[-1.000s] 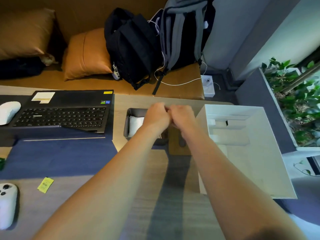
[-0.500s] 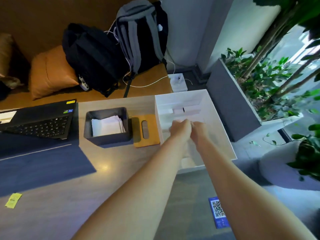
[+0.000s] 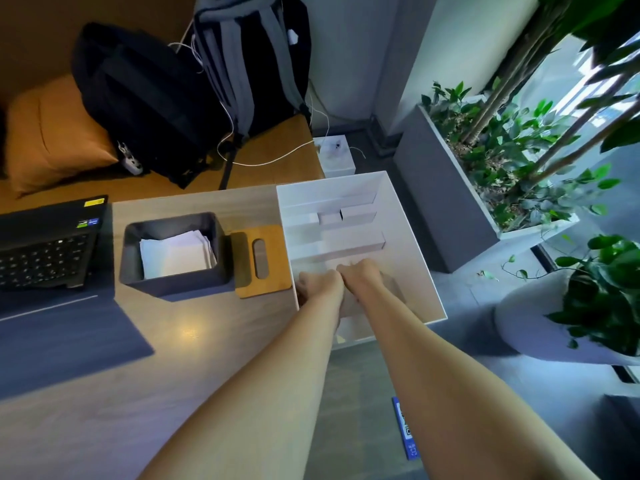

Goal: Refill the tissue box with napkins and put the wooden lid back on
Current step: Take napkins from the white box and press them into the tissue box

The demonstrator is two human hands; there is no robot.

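Wooden bench (image 3: pixel 270 168) under a brown wall (image 3: pixel 69 22) — planters (image 3: pixel 433 188) along the bright window (image 3: pixel 568 74).

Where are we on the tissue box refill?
Partly done: the grey tissue box already holds white napkins. In hand: both hands, left and right, reach into the white supply box; I can't tell what they grip. Left: the wooden lid lies beside the tissue box.

I take this for an office lounge or co-working nook. I see a wooden desk (image 3: pixel 104 393) carrying an open laptop (image 3: pixel 45 251) at its left; behind the desk, a cushioned bench (image 3: pixel 263 168) holds two backpacks (image 3: pixel 194 91); right of the desk stand grey planters (image 3: pixel 426 202) by a window.
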